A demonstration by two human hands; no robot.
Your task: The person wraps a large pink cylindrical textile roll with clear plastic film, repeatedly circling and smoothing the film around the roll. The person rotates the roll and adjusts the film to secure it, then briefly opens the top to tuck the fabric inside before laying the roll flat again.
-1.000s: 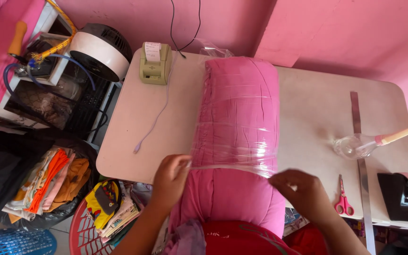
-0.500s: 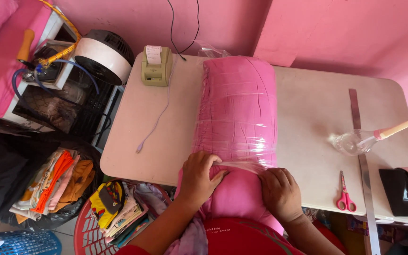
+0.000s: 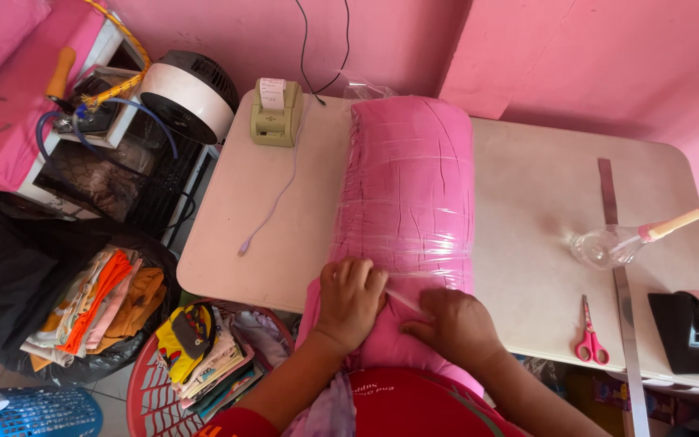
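White table [image 3: 544, 210]: pink bundle [image 3: 410, 186] lies lengthwise from near edge to far; left hand [image 3: 349, 301] and right hand [image 3: 451, 325] apparently press flat, fingers released, on its near end.

The long rolled fabric bundle [image 3: 408, 202] is bright pink under glossy clear plastic wrap, on a pale beige rectangular table [image 3: 527, 210]. At the far left edge sits a cream-coloured small printer [image 3: 275, 112] with a lilac cable [image 3: 273, 202]. At the near right lie pink-handled scissors [image 3: 590, 333] beside a grey metal ruler [image 3: 618, 267] and a black tape dispenser [image 3: 689, 328]. The round fan [image 3: 188, 97] is white and black. The 2 walls (both plain) are pink. The red plastic basket [image 3: 151, 396] holds mixed yellow and patterned cloth.
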